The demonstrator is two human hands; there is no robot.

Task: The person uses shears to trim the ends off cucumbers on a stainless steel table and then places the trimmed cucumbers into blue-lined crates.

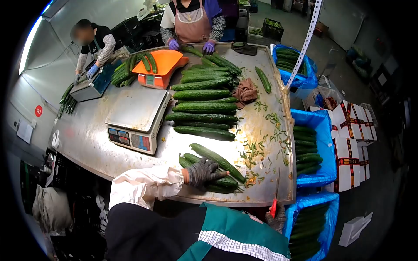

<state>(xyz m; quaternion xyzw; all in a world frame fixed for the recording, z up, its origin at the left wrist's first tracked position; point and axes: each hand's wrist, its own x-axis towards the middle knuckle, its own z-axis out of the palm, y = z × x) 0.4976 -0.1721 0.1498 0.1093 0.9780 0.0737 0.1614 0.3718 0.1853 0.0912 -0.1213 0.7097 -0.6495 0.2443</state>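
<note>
Left hand: in a grey glove, it [201,173] lay across the near cucumbers [224,164], fingers bent over them; whether it gripped one, I could not tell.
Right hand: by the table's near right corner, this hand [277,219] was closed around the red handle of a knife [274,208], blade pointing away from the person.
Near cucumbers: they lay on the metal table [82,139], close to its front edge.
Cucumber row: a larger row [204,107] lay beyond, right of the flat scale [137,109].
Trimmings: green bits [254,150] were scattered right of the row.
Far edge: a co-worker in purple gloves [173,44] stood near the orange scale [166,61].
</note>
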